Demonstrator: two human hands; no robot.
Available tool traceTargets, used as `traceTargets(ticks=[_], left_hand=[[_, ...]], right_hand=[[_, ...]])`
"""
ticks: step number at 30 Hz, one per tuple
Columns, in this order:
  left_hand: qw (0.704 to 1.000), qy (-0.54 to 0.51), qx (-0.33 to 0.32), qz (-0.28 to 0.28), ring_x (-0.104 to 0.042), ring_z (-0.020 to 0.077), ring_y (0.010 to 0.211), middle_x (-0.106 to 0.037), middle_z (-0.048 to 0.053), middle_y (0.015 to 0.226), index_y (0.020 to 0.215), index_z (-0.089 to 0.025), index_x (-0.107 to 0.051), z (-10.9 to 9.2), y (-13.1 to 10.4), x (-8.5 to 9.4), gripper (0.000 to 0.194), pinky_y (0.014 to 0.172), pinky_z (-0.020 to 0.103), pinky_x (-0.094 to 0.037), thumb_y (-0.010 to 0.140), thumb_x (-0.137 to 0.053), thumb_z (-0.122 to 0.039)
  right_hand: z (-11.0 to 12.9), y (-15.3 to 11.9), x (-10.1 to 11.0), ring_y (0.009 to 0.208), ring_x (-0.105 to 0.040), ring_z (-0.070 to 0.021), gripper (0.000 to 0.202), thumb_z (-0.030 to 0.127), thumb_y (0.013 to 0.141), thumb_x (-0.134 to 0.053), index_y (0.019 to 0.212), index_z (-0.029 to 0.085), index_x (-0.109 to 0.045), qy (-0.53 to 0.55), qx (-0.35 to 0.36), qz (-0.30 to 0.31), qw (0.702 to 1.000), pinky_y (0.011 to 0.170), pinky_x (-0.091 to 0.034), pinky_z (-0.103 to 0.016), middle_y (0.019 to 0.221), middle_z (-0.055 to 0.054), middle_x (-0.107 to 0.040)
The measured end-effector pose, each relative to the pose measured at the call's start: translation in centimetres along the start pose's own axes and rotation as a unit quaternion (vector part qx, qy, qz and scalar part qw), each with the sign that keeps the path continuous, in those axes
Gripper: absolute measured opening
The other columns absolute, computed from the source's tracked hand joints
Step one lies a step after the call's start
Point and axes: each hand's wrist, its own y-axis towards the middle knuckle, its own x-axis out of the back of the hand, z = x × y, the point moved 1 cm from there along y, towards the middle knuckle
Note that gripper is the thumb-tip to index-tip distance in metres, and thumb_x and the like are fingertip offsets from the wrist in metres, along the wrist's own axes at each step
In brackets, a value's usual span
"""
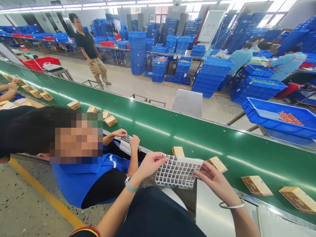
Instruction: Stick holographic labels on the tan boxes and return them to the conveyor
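A sheet of small dark-and-red stickers (176, 171) on white backing is stretched between my two hands, above my lap at the belt's near edge. My left hand (150, 166) pinches its upper left corner, thumb on top. At the right edge, my right hand (212, 176) grips the sheet between thumb and fingers. Just beyond the sheet, small printed boxes (217, 164) sit on the green conveyor belt (158, 126); one box (178, 151) is close behind the sheet's top edge.
A co-worker in a blue vest (74, 184) sits close on my left, holding a similar sticker sheet (126, 137). More boxes (297, 198) lie along the belt to the right. A metal plate (214, 210) is beside my right forearm. Across the belt stands a blue crate (283, 115) with orange pieces.
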Motion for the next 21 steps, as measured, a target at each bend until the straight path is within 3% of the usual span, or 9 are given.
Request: traceTargets(ticks=[3, 6, 8, 11, 15, 18, 21], left_hand=[[0.999, 0.043, -0.023, -0.008, -0.05, 0.0123, 0.063, -0.063, 0.002, 0.07, 0.078, -0.011, -0.072, -1.7, 0.1, -1.2, 0.036, 0.06, 0.024, -0.038, 0.084, -0.066, -0.046], [0.994, 0.102, -0.048, 0.008, -0.054, 0.014, 0.067, -0.069, 0.004, 0.075, 0.085, -0.012, -0.076, -3.3, 0.7, -3.4, 0.031, 0.062, 0.024, -0.041, 0.087, -0.061, -0.039], [0.987, 0.141, -0.063, 0.038, -0.058, 0.0157, 0.071, -0.073, 0.005, 0.081, 0.091, -0.014, -0.077, -4.1, 1.3, -5.3, 0.03, 0.065, 0.024, -0.044, 0.089, -0.058, -0.036], [0.975, 0.196, -0.059, 0.09, -0.062, 0.0168, 0.072, -0.076, 0.005, 0.085, 0.095, -0.016, -0.077, -4.2, 2.2, -8.2, 0.031, 0.067, 0.024, -0.047, 0.089, -0.056, -0.039], [0.95, 0.26, -0.038, 0.167, -0.062, 0.0176, 0.067, -0.073, 0.003, 0.074, 0.087, -0.018, -0.076, -1.7, 4.5, -9.9, 0.036, 0.064, 0.024, -0.048, 0.086, -0.056, -0.047], [0.942, 0.26, 0.006, 0.21, -0.06, 0.0178, 0.059, -0.07, 0.002, 0.065, 0.095, -0.017, -0.076, 0.6, 6.2, -10.2, 0.039, 0.059, 0.025, -0.047, 0.084, -0.058, -0.049], [0.936, 0.25, 0.03, 0.247, -0.062, 0.0193, 0.067, -0.074, 0.006, 0.077, 0.09, -0.016, -0.077, 2.1, 6.4, -11.0, 0.038, 0.064, 0.026, -0.046, 0.085, -0.054, -0.046]], right_hand=[[2.9, 0.1, 1.5, 0.108, -0.068, -0.0283, 0.055, 0.064, 0.08, -0.064, 0.119, 0.025, -0.066, -0.134, 0.132, -0.078, 0.979, 0.095, -0.055, -0.046, 0.122, -0.01, -0.071], [5.3, -0.3, 2.0, 0.104, -0.069, -0.0253, 0.033, 0.05, 0.089, -0.061, 0.112, 0.027, -0.067, -0.199, 0.271, -0.077, 0.939, 0.093, -0.055, -0.042, 0.111, -0.008, -0.074], [5.6, -1.0, 2.1, 0.094, -0.07, -0.0239, 0.02, 0.04, 0.094, -0.057, 0.102, 0.026, -0.069, -0.207, 0.309, -0.07, 0.926, 0.089, -0.055, -0.041, 0.098, -0.007, -0.076], [3.6, -2.2, 2.1, 0.091, -0.068, -0.0248, 0.016, 0.029, 0.094, -0.054, 0.091, 0.024, -0.07, -0.147, 0.243, -0.076, 0.956, 0.087, -0.053, -0.042, 0.091, -0.009, -0.075], [-0.8, -2.7, 1.5, 0.086, -0.07, -0.0197, 0.007, 0.024, 0.086, -0.063, 0.086, 0.022, -0.07, -0.066, 0.128, -0.104, 0.984, 0.083, -0.054, -0.032, 0.089, -0.005, -0.076], [-2.8, -2.5, 0.7, 0.075, -0.07, -0.0161, 0.011, 0.029, 0.086, -0.063, 0.082, 0.022, -0.07, -0.029, 0.072, -0.136, 0.988, 0.073, -0.055, -0.026, 0.081, -0.002, -0.076], [-4.7, -4.0, 0.8, 0.075, -0.072, -0.0181, 0.029, 0.043, 0.09, -0.056, 0.083, 0.02, -0.072, 0.013, 0.05, -0.137, 0.989, 0.072, -0.057, -0.028, 0.08, -0.005, -0.077]])
